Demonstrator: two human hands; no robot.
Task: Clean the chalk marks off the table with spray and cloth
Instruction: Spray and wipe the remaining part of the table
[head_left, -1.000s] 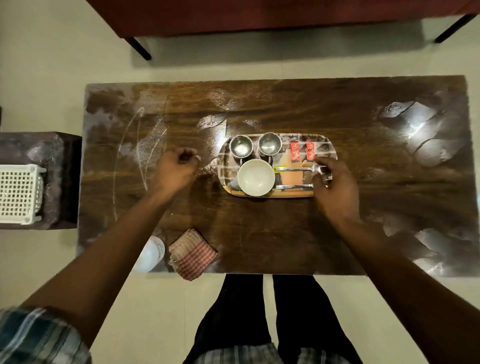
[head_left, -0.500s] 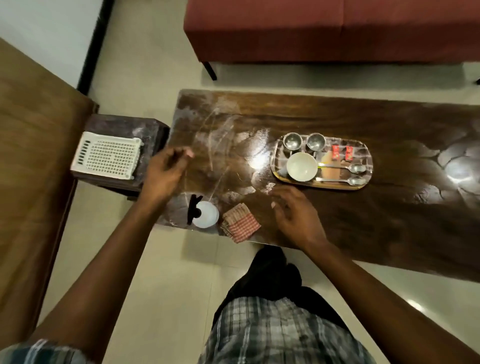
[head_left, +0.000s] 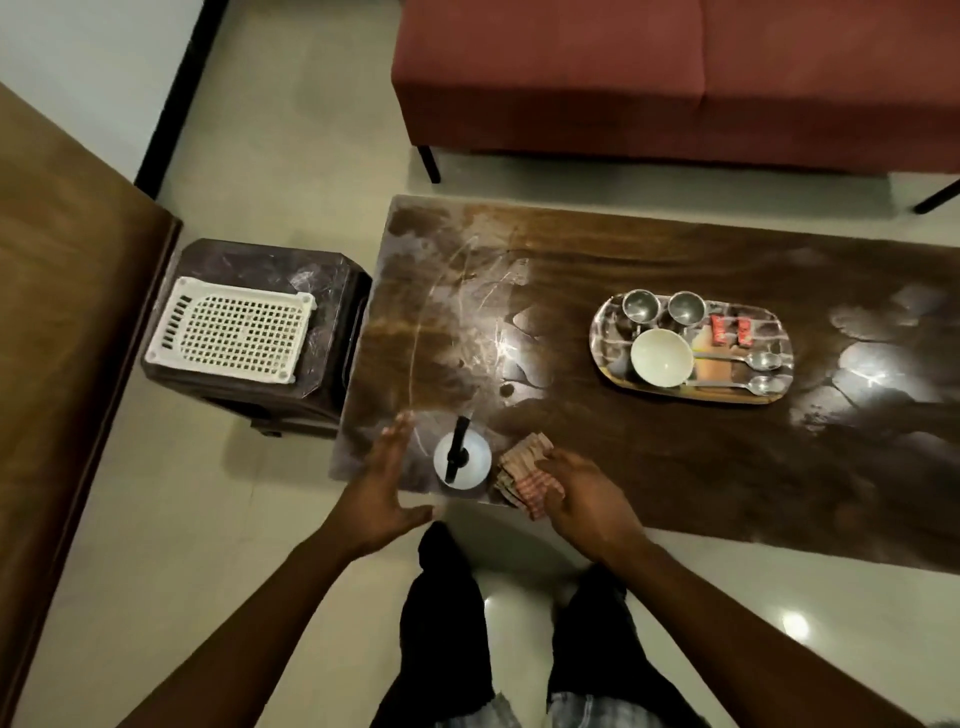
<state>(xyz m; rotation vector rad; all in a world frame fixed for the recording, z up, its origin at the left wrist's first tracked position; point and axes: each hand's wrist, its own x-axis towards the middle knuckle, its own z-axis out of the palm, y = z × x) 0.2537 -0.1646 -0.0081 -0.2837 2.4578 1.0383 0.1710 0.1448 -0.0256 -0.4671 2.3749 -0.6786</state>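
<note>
White chalk marks (head_left: 467, 296) streak the left end of the dark wooden table (head_left: 675, 457). A white spray bottle (head_left: 462, 460) with a black nozzle stands at the near left corner. Right beside it lies a red checked cloth (head_left: 522, 462), partly over the table's near edge. My left hand (head_left: 379, 493) is just left of the bottle with straight fingers, apart from it. My right hand (head_left: 587, 499) touches the cloth's right side, fingers spread over it and thumb at its near edge.
A patterned tray (head_left: 602, 322) on the table carries two steel cups, a white bowl, spoons and red packets. A dark stool (head_left: 322, 395) with a white basket (head_left: 234, 330) stands at the table's left end. A red sofa (head_left: 675, 78) lies beyond.
My view swung left and down. My right hand left the tray and came to the cloth. My left hand opened and dropped from the chalk marks to beside the bottle.
</note>
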